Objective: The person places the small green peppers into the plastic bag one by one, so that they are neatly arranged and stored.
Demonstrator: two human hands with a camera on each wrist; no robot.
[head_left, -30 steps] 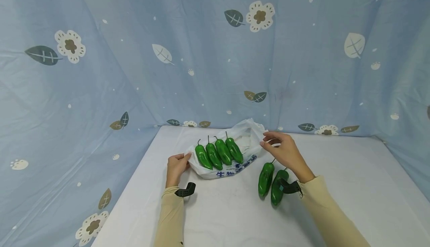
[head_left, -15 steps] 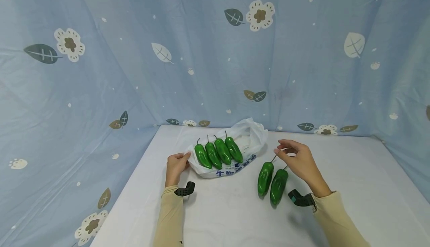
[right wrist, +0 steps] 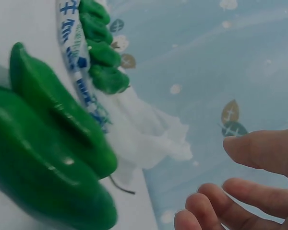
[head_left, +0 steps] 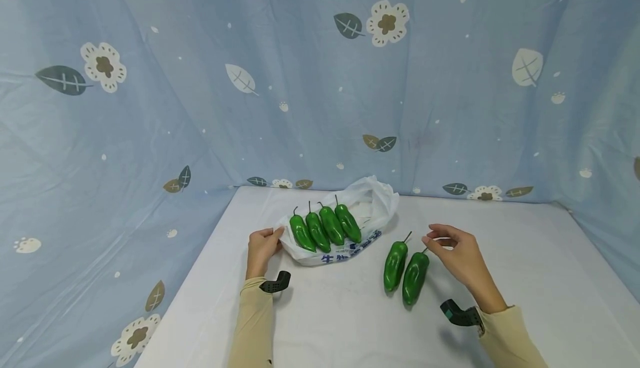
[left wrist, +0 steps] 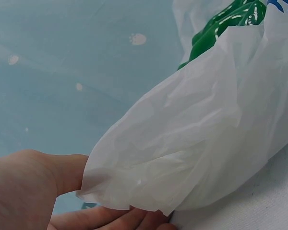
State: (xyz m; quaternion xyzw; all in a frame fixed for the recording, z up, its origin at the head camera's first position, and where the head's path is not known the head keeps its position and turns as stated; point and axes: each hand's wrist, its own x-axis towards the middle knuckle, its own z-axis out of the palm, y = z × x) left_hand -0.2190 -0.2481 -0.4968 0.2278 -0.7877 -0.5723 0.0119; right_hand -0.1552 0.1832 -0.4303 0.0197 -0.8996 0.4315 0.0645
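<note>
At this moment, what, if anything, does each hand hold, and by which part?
The left hand pinches the white plastic bag by its left edge; the right hand holds nothing.

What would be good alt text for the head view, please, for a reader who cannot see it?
A person's left hand pinches the edge of a white plastic bag bearing four green peppers; the right hand, holding nothing, hovers by two more peppers on a table before a blue curtain.

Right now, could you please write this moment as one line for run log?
left hand: pinches white bag | right hand: holds nothing, near two loose peppers on table | four peppers: in bag
</note>
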